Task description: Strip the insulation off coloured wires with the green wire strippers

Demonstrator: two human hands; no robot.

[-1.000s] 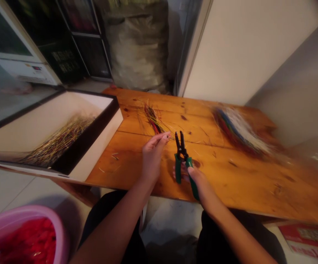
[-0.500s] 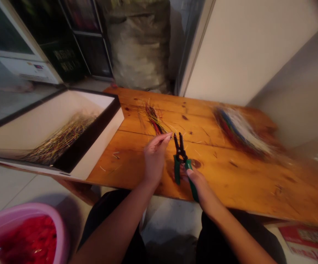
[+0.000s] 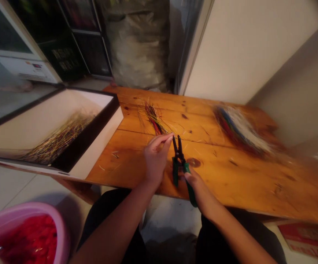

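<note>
Far left: a pink plastic basin (image 3: pixel 24 234) of red material, low and left of the grip, on the floor.
Left of grip: a black-rimmed tray (image 3: pixel 101 121) holding a loose mass of thin wires (image 3: pixel 58 141).
Left hand (image 3: pixel 155 161): clenched in a pinch, fingertips (image 3: pixel 169 137) pressed together just beside the tool's tips; any strand between them is too fine to tell.
Tool: green-handled wire stripper (image 3: pixel 178 161), long axis nearly upright in view, tips pointing away from the person toward the far table edge, jaws almost closed.
Right hand (image 3: pixel 200 192): grasping the wire stripper around both handles, which spread apart below the pivot.
Beyond grip: a small bundle of coloured wires (image 3: pixel 155 119) on the wooden table (image 3: pixel 230 179).
Right of grip: a larger pile of red, blue and white wires (image 3: pixel 240 130), well apart, blurred.
</note>
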